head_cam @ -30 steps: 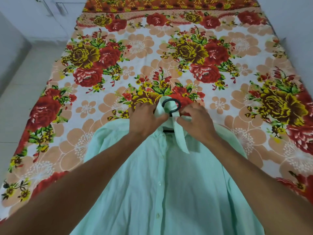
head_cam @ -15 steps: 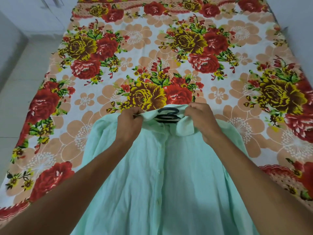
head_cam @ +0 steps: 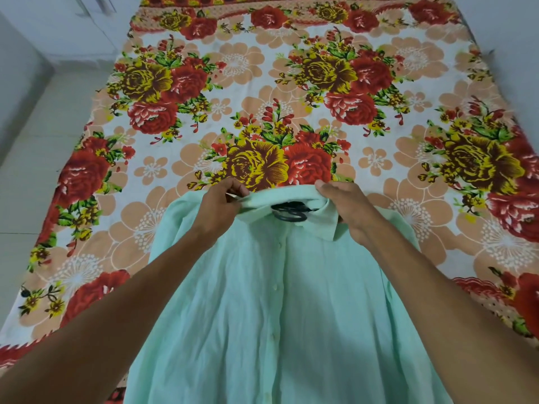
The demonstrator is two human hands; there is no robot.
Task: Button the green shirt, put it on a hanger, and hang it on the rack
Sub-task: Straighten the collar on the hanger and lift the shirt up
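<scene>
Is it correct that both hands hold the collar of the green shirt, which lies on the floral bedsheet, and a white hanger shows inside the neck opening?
Not quite: the hanger is black, not white, as the head view shows. The rest stands: the left hand and the right hand hold the collar of the green shirt, which lies on the floral bedsheet.

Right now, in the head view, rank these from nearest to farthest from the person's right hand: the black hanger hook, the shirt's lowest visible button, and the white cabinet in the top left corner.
1. Black hanger hook: just left of the right hand, inside the collar.
2. Lowest visible button: on the placket, bottom edge.
3. White cabinet: top left corner, beyond the bed.
</scene>
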